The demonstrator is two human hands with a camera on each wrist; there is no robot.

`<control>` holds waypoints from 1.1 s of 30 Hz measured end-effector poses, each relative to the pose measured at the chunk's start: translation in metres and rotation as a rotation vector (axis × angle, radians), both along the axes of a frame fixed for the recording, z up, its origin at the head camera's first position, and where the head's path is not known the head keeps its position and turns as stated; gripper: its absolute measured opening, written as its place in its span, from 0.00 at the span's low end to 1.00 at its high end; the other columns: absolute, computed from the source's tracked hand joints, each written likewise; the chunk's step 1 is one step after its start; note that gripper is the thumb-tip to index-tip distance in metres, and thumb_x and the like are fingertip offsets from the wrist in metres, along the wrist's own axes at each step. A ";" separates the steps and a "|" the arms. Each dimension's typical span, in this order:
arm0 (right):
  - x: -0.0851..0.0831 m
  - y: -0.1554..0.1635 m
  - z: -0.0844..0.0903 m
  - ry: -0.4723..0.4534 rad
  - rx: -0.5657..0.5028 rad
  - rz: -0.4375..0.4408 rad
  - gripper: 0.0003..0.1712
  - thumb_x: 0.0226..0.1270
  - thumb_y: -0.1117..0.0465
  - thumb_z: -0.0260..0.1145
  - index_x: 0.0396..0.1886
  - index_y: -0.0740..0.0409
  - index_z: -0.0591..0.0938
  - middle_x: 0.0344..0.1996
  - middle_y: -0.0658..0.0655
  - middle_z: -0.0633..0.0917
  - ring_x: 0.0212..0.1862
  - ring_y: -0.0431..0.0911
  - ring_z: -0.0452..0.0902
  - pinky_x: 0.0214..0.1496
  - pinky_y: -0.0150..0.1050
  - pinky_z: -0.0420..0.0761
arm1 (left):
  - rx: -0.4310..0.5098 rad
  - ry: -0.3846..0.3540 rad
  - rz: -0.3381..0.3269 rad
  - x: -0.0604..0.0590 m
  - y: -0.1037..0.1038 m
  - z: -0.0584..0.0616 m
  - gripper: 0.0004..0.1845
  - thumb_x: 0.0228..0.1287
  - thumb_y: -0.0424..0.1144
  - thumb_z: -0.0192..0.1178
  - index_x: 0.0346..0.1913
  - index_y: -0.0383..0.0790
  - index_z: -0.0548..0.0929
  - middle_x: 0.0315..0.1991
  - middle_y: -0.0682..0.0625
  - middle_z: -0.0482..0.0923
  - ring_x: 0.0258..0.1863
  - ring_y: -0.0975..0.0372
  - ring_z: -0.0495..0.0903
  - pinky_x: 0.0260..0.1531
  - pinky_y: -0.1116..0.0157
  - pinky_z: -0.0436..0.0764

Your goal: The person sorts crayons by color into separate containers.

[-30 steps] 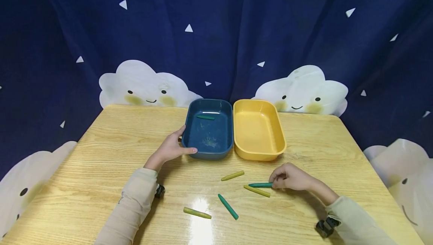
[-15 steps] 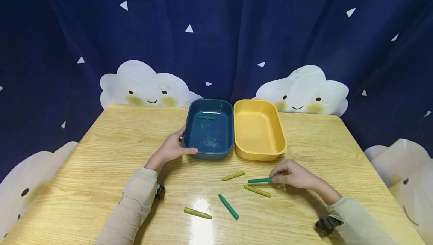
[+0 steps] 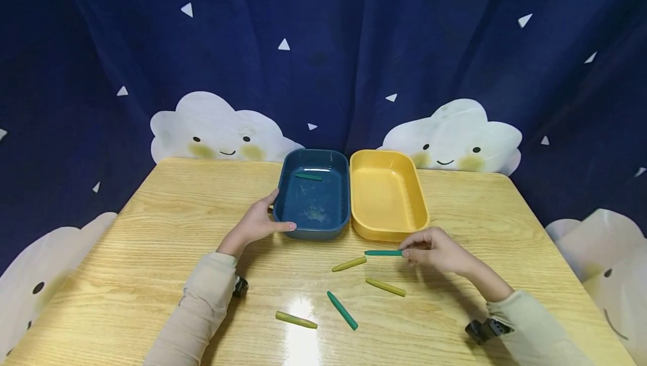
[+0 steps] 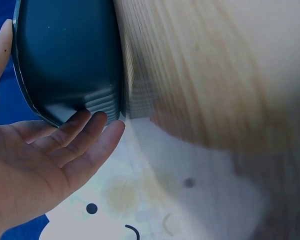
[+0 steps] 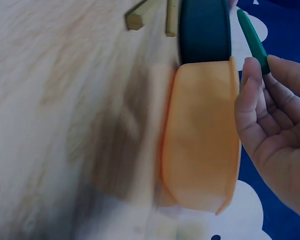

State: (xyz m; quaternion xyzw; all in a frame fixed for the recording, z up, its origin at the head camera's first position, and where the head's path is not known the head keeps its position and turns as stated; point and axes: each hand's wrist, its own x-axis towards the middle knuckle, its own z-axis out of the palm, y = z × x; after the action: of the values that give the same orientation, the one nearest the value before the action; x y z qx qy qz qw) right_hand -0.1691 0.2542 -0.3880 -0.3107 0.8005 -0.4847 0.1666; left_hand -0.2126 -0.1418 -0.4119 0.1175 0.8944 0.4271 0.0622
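Note:
My right hand [image 3: 436, 251] pinches a green crayon [image 3: 382, 253] near one end, between thumb and fingertips. In the right wrist view, this green crayon [image 5: 252, 40] sticks out past the fingers. The crayon is just in front of the yellow tub [image 3: 386, 203], whose inside shows no crayon. With spread, fairly straight fingers, my left hand [image 3: 255, 221] touches the near left corner of the blue tub [image 3: 319, 234]. Its thumb lies at the front rim; the left wrist view has the other fingers against the outer wall [image 4: 70, 55]. Inside the blue tub lies another green crayon [image 3: 309, 177].
On the wooden table [image 3: 192, 192] lie a yellow crayon [image 3: 349, 264], a second one [image 3: 386, 287], a third yellow crayon [image 3: 296, 320] and a green crayon [image 3: 342, 310]. The two tubs stand side by side at the table's back, before a dark blue curtain [image 3: 323, 63].
My right hand has lifted the green crayon from beside a yellow crayon and carried it away from me, towards the yellow tub. The left hand stays at the blue tub.

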 end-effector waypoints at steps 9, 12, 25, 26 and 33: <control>-0.008 -0.012 0.016 -0.024 -0.017 -0.140 0.12 0.65 0.67 0.58 0.41 0.74 0.79 0.28 0.56 0.83 0.29 0.46 0.80 0.32 0.42 0.80 | 0.017 -0.003 0.000 0.000 0.000 0.001 0.56 0.45 0.50 0.71 0.70 0.30 0.47 0.66 0.35 0.56 0.53 0.48 0.70 0.48 0.56 0.72; -0.012 -0.016 0.020 -0.013 -0.039 -0.162 0.11 0.64 0.68 0.58 0.40 0.75 0.80 0.27 0.56 0.83 0.28 0.47 0.80 0.32 0.41 0.80 | 0.018 -0.001 0.001 0.000 0.001 0.001 0.56 0.45 0.49 0.71 0.70 0.30 0.47 0.65 0.35 0.56 0.52 0.49 0.70 0.47 0.57 0.72; -0.031 -0.035 0.033 0.061 -0.030 -0.258 0.11 0.63 0.66 0.60 0.38 0.71 0.81 0.26 0.63 0.82 0.30 0.58 0.78 0.33 0.41 0.79 | 0.011 -0.006 0.001 0.000 0.001 0.002 0.56 0.45 0.50 0.71 0.70 0.31 0.47 0.65 0.35 0.57 0.53 0.48 0.70 0.48 0.56 0.72; -0.032 -0.037 0.034 0.063 -0.033 -0.262 0.11 0.64 0.66 0.60 0.38 0.71 0.81 0.26 0.63 0.82 0.30 0.58 0.78 0.33 0.40 0.79 | 0.010 -0.006 0.000 0.000 0.001 0.002 0.56 0.45 0.50 0.71 0.70 0.30 0.47 0.65 0.35 0.57 0.53 0.48 0.70 0.48 0.56 0.72; -0.042 -0.052 0.039 0.086 -0.061 -0.294 0.10 0.63 0.67 0.60 0.38 0.71 0.81 0.27 0.64 0.82 0.30 0.54 0.79 0.35 0.42 0.79 | 0.005 -0.012 0.002 -0.001 0.001 0.001 0.55 0.46 0.49 0.70 0.70 0.30 0.47 0.66 0.34 0.55 0.55 0.47 0.69 0.50 0.55 0.70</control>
State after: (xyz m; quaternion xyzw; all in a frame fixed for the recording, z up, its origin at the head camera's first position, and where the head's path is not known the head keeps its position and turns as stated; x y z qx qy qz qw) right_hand -0.2110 0.2019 -0.3494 -0.2153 0.8287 -0.5141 0.0499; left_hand -0.2134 -0.1410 -0.4107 0.1142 0.8930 0.4301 0.0670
